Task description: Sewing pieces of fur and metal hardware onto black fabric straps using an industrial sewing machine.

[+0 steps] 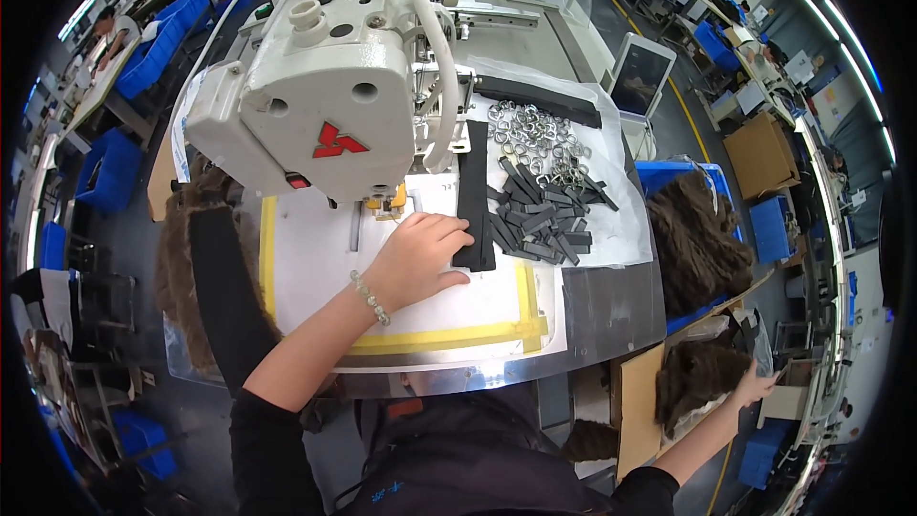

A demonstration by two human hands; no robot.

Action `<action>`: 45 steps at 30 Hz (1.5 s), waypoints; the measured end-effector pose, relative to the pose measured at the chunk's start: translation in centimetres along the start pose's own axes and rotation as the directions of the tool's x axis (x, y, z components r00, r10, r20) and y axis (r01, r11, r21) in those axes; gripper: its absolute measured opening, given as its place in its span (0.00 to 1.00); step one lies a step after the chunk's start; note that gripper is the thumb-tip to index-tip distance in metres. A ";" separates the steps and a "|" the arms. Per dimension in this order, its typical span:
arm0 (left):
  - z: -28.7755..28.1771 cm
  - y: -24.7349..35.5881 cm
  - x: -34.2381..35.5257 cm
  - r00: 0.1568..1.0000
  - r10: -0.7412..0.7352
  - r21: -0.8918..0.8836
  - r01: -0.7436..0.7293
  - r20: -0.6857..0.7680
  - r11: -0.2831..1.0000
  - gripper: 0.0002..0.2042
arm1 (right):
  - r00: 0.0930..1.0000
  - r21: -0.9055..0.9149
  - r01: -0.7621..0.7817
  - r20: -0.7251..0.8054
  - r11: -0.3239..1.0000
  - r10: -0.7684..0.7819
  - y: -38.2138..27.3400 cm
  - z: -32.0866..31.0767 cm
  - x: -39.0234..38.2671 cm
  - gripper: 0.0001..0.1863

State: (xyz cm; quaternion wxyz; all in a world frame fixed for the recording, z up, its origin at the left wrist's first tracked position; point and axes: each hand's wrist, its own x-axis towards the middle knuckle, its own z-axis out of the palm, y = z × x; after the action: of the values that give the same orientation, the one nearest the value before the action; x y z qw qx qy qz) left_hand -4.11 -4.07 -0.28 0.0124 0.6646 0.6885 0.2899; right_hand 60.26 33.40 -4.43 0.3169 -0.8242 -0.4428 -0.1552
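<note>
My left hand (415, 253), with a beaded bracelet on its wrist, lies on the white work plate under the sewing machine head (325, 124). Its fingers reach onto the left edge of a long black fabric strip (475, 196), and the thumb is spread away below them. Far to the right, my right hand (755, 386) is beside a brown fur piece (702, 377) and a clear plastic bag (761, 339) at a cardboard box (640, 411). Its fingers look bent together, but what they hold is too small to make out.
Metal D-rings (535, 139) and short black strap pieces (549, 220) are heaped on a white sheet right of the strip. Brown fur fills a blue bin (721, 177). A fur piece with a black band (224, 268) hangs at the left. A control screen (642, 76) stands behind.
</note>
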 end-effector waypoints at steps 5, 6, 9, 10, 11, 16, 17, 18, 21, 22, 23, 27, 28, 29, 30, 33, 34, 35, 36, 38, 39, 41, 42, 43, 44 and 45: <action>0.5 -0.8 0.8 0.999 0.034 -0.024 -0.034 -0.009 0.999 0.18 | 0.809 0.252 0.579 -0.301 0.775 -0.506 -14.6 -12.0 -7.8 0.30; 0.5 -0.9 0.9 0.999 0.036 -0.039 -0.036 -0.010 0.999 0.17 | 0.750 0.284 0.658 -0.326 0.697 -0.576 -17.0 -13.8 -9.3 0.27; 0.7 -1.2 0.8 0.999 0.030 -0.091 -0.031 -0.013 0.995 0.15 | 0.592 0.370 0.797 -0.322 0.478 -0.739 -23.3 -17.4 -14.9 0.19; 0.8 -1.3 0.7 1.000 0.027 -0.091 -0.028 -0.013 0.995 0.15 | 0.568 0.472 0.787 -0.304 0.397 -0.765 -25.2 -18.0 -17.3 0.18; 0.8 -1.5 0.5 0.999 0.018 -0.102 -0.021 -0.032 0.995 0.13 | 0.510 0.569 0.769 -0.271 0.291 -0.817 -26.8 -18.6 -19.8 0.16; 0.7 -1.6 0.5 0.995 0.029 -0.091 -0.038 -0.094 0.995 0.08 | 0.030 0.846 0.512 -0.189 -0.148 -0.981 -30.3 -18.9 -30.9 0.16; 0.2 -1.2 0.9 0.994 0.021 -0.059 -0.028 -0.103 0.998 0.07 | -0.036 0.861 0.462 -0.219 -0.211 -0.975 -30.9 -18.9 -32.6 0.15; -0.2 -0.9 1.3 0.993 0.017 -0.029 -0.020 -0.114 0.999 0.05 | -0.066 0.865 0.440 -0.234 -0.239 -0.970 -31.4 -19.0 -34.0 0.15; -1.2 -0.3 1.9 0.965 -0.061 -0.087 0.040 -0.254 0.995 0.04 | -0.037 0.927 0.317 -0.200 -0.201 -0.979 -33.5 -18.5 -36.6 0.15; -1.5 -0.3 2.1 0.966 -0.061 -0.085 0.041 -0.253 0.996 0.04 | 0.002 0.963 0.222 -0.158 -0.153 -0.987 -34.4 -18.2 -37.1 0.15; -1.8 -0.3 2.1 0.957 -0.051 -0.071 0.032 -0.286 0.997 0.04 | -0.009 0.998 0.068 0.005 0.004 -1.000 -35.6 -18.5 -37.4 0.16; -2.7 0.2 2.6 0.927 0.066 0.026 -0.060 -0.368 0.998 0.05 | -0.132 0.983 -0.144 0.093 0.112 -0.987 -39.4 -18.3 -38.1 0.18; -2.7 0.3 2.8 0.926 0.072 0.026 -0.068 -0.370 0.997 0.05 | -0.126 0.984 -0.140 0.093 0.110 -0.988 -39.8 -17.7 -38.4 0.18; -2.7 0.4 3.0 0.924 0.084 0.018 -0.083 -0.373 0.996 0.05 | -0.115 0.997 -0.071 -0.019 -0.011 -0.993 -40.2 -16.6 -38.8 0.17; -2.7 0.5 3.0 0.922 0.093 0.013 -0.095 -0.376 0.995 0.05 | -0.115 0.991 -0.004 -0.133 -0.133 -0.984 -40.5 -15.7 -39.2 0.16; -2.7 0.6 2.9 0.923 0.049 -0.027 -0.064 -0.382 0.998 0.04 | -0.056 0.991 -0.011 -0.136 -0.135 -0.989 -41.2 -14.9 -39.5 0.13; -2.6 0.6 2.7 0.923 0.049 -0.025 -0.064 -0.383 0.998 0.04 | -0.045 0.992 -0.001 -0.129 -0.129 -0.991 -41.3 -14.8 -39.5 0.12; -2.5 0.5 2.4 0.930 0.010 -0.059 -0.034 -0.367 0.998 0.04 | -0.045 0.992 -0.001 -0.129 -0.129 -0.991 -41.2 -15.0 -39.5 0.12; -2.3 0.4 2.2 0.937 -0.028 -0.093 -0.005 -0.349 0.996 0.05 | -0.045 0.988 0.064 -0.139 -0.142 -0.989 -40.9 -15.5 -39.4 0.13; -2.3 0.6 1.8 0.948 -0.062 -0.102 0.031 -0.313 0.994 0.05 | -0.049 0.967 0.190 -0.160 -0.167 -0.986 -40.2 -16.4 -39.2 0.15; -2.4 0.5 1.6 0.956 -0.097 -0.108 0.069 -0.276 0.992 0.05 | -0.050 0.968 0.189 -0.161 -0.167 -0.986 -39.8 -16.7 -38.9 0.15; -2.0 0.3 1.4 0.957 -0.103 -0.126 0.071 -0.271 0.990 0.05 | -0.141 0.975 0.186 -0.099 -0.124 -0.985 -39.0 -17.0 -38.0 0.15; -1.7 0.1 1.3 0.958 -0.107 -0.143 0.071 -0.265 0.987 0.05 | -0.144 0.975 0.187 -0.098 -0.124 -0.985 -38.6 -17.1 -37.9 0.15; -1.4 0.0 1.2 0.958 -0.110 -0.145 0.073 -0.265 0.987 0.05 | -0.175 0.997 -0.042 0.064 0.072 -0.982 -38.1 -17.1 -37.9 0.13; -1.2 -0.1 1.3 0.952 -0.091 -0.164 0.044 -0.293 0.986 0.04 | -0.235 0.928 -0.254 0.214 0.272 -0.948 -37.6 -17.2 -37.7 0.12; -0.9 -0.1 1.4 0.944 -0.073 -0.181 0.015 -0.321 0.983 0.03 | -0.232 0.915 -0.297 0.209 0.274 -0.950 -36.9 -16.6 -37.9 0.09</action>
State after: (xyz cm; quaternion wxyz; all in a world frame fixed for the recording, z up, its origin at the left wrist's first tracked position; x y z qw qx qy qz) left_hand -4.77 -3.16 0.92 -0.0366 0.5884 0.6675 0.4550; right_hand 8.85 13.49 1.93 0.1478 -0.1308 -0.7941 0.5748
